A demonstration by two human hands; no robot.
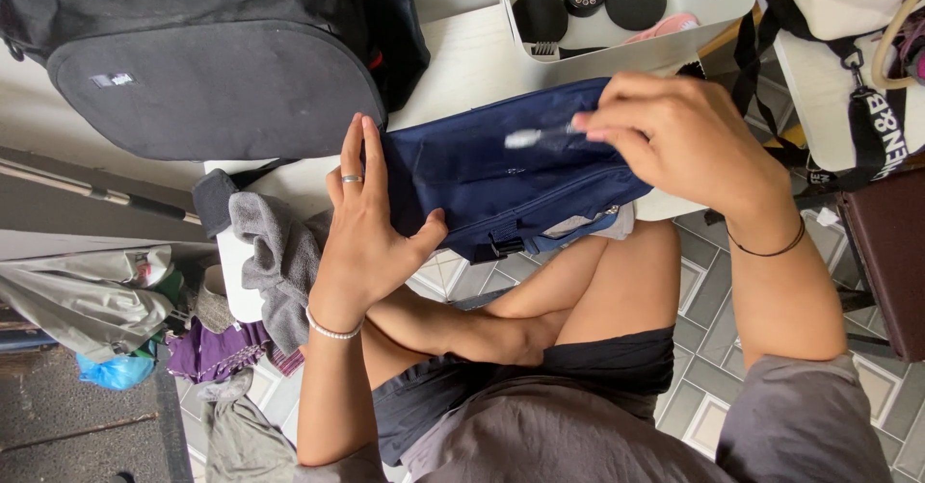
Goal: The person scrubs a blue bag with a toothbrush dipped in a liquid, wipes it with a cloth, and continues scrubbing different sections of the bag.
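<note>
- resting on the edge of a white table (462,59), just above the person's crossed bare legs, a navy blue bag (501,180) lies on its side with a zip line and a black buckle showing along its lower edge.
- the right hand (674,141) is curled over the bag's upper right part, fingers pinched shut on a small brush (535,136) with a clear handle and pale bristle head; the head sits against or just over the fabric, which of the two i cannot tell.
- the left hand (371,228) is open and flat, fingers together against the bag's left end, thumb hooked under the lower edge, gripping nothing but bracing the cloth.
- to work the brush well, it seems wise to keep the left palm pressing so the fabric stays taut, and to make short light strokes near the braced end rather than over slack cloth.
- just left of the bag a grey cloth (279,261) hangs off the table edge, close to the left wrist.
- beyond the bag a white tray (732,1) holds round black tins and a pink item.
- a large black backpack (212,59) fills the upper left; a white tote bag (838,78) with dark straps stands at the right.
</note>
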